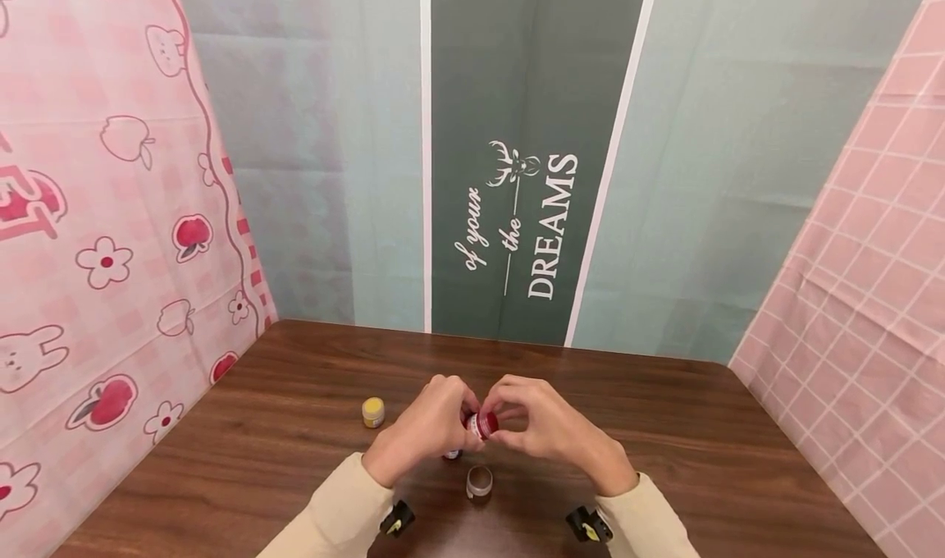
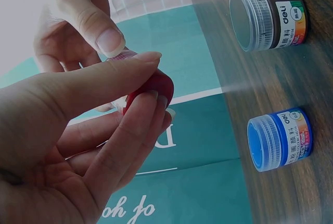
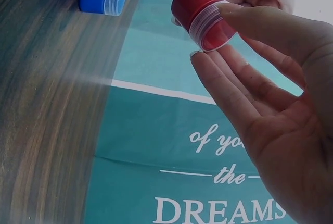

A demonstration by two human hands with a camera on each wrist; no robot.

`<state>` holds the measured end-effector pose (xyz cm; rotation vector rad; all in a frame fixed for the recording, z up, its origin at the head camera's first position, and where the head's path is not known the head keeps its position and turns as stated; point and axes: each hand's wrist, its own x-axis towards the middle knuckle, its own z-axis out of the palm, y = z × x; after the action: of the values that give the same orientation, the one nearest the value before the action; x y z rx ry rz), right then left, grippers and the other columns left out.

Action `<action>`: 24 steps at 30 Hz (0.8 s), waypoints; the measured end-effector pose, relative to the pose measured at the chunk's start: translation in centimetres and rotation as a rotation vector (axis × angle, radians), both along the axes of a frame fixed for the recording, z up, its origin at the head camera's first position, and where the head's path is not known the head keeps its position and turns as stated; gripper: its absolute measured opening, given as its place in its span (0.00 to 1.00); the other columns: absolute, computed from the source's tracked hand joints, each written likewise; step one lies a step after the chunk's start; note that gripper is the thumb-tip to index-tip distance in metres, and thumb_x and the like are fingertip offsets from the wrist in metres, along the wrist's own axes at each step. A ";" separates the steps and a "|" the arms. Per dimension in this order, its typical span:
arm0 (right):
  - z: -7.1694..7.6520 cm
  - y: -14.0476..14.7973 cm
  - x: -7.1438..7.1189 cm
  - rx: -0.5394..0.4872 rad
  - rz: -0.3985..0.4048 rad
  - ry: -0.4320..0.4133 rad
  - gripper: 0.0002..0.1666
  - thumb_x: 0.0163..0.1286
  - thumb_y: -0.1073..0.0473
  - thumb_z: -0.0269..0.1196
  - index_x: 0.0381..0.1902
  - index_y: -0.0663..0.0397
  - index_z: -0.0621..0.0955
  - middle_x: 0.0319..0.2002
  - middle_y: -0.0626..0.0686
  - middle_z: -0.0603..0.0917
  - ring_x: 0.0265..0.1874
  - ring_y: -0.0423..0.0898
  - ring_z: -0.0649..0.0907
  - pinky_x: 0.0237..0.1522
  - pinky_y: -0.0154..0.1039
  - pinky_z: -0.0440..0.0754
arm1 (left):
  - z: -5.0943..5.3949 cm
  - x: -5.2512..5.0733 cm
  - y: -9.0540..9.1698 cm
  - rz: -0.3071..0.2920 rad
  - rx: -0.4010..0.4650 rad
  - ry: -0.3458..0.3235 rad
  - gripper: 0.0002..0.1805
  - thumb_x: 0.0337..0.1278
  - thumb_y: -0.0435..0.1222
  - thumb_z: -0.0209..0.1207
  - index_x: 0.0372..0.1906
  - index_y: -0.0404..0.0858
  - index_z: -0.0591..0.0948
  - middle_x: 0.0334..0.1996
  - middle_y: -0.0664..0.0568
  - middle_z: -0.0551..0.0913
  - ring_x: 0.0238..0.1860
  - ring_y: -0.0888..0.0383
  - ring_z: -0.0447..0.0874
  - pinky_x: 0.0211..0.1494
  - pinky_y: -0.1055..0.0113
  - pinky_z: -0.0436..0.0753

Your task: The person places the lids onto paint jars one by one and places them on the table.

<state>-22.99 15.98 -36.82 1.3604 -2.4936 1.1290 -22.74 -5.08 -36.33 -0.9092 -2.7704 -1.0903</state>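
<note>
A small red paint jar [image 1: 483, 425] with a clear ribbed lid is held tilted above the table between both hands. My left hand [image 1: 435, 417] grips the red body with thumb and fingers. At the lid end, my right hand [image 1: 545, 420] pinches the clear lid [image 3: 213, 26] between thumb and fingertips. The lid still sits on the jar in the right wrist view. Below the hands, a blue paint jar [image 2: 283, 139] stands on the table, mostly hidden by the left hand in the head view. Nearer the body is a dark brown paint jar [image 1: 479, 486] with a clear lid.
A yellow paint jar [image 1: 373, 413] stands to the left of the left hand. The dark wood table [image 1: 664, 451] reaches back to a grey-green curtain [image 1: 384, 172] with printed words. Pink patterned cloths hang at both sides.
</note>
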 end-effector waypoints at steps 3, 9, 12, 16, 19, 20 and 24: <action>-0.1 0.0 0.0 0.002 0.002 -0.011 0.16 0.59 0.75 0.71 0.44 0.58 0.85 0.42 0.52 0.84 0.43 0.44 0.90 0.49 0.37 0.88 | -0.1 0.0 0.1 0.002 -0.004 -0.006 0.08 0.40 0.30 0.78 0.27 0.38 0.89 0.18 0.58 0.85 0.17 0.70 0.75 0.22 0.75 0.78; 0.0 0.1 0.1 0.011 -0.013 -0.009 0.16 0.59 0.75 0.72 0.44 0.57 0.85 0.42 0.52 0.84 0.44 0.43 0.90 0.49 0.41 0.89 | 0.0 0.0 0.2 0.003 -0.004 -0.027 0.07 0.42 0.30 0.78 0.28 0.38 0.89 0.18 0.59 0.85 0.16 0.70 0.75 0.22 0.74 0.78; 0.0 0.2 0.1 0.011 -0.014 -0.010 0.16 0.59 0.74 0.72 0.44 0.58 0.85 0.42 0.52 0.85 0.44 0.43 0.90 0.49 0.41 0.89 | 0.0 0.1 0.3 0.006 -0.005 -0.035 0.07 0.42 0.30 0.78 0.28 0.38 0.89 0.18 0.59 0.85 0.16 0.70 0.75 0.21 0.74 0.78; -0.1 0.1 0.1 0.005 -0.010 -0.014 0.14 0.61 0.73 0.71 0.44 0.58 0.85 0.41 0.52 0.86 0.42 0.45 0.90 0.48 0.38 0.89 | 0.0 0.1 0.3 0.009 0.000 -0.032 0.08 0.41 0.30 0.78 0.28 0.37 0.89 0.18 0.57 0.85 0.16 0.69 0.76 0.22 0.75 0.78; -0.1 0.0 0.1 0.006 -0.019 -0.026 0.11 0.63 0.71 0.70 0.43 0.57 0.85 0.40 0.52 0.87 0.41 0.44 0.91 0.46 0.36 0.89 | 0.0 0.1 0.2 0.006 0.004 -0.020 0.08 0.41 0.29 0.78 0.28 0.36 0.89 0.19 0.56 0.86 0.17 0.69 0.75 0.22 0.75 0.78; -0.1 0.0 0.1 0.009 -0.025 -0.027 0.10 0.64 0.71 0.70 0.42 0.56 0.85 0.39 0.51 0.87 0.41 0.43 0.91 0.46 0.35 0.89 | 0.0 0.1 0.2 0.005 0.005 -0.016 0.08 0.41 0.29 0.78 0.28 0.36 0.89 0.19 0.56 0.86 0.17 0.69 0.75 0.23 0.75 0.78; -0.1 -0.1 0.1 0.023 -0.053 -0.030 0.09 0.65 0.69 0.70 0.42 0.54 0.85 0.39 0.50 0.87 0.40 0.40 0.90 0.45 0.32 0.88 | 0.0 0.1 0.2 0.003 0.004 -0.006 0.07 0.41 0.29 0.78 0.27 0.37 0.89 0.18 0.57 0.85 0.17 0.69 0.75 0.23 0.75 0.78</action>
<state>-22.88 15.91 -36.96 1.2849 -2.5551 1.1211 -22.64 -4.88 -36.31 -0.9021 -2.7726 -1.1001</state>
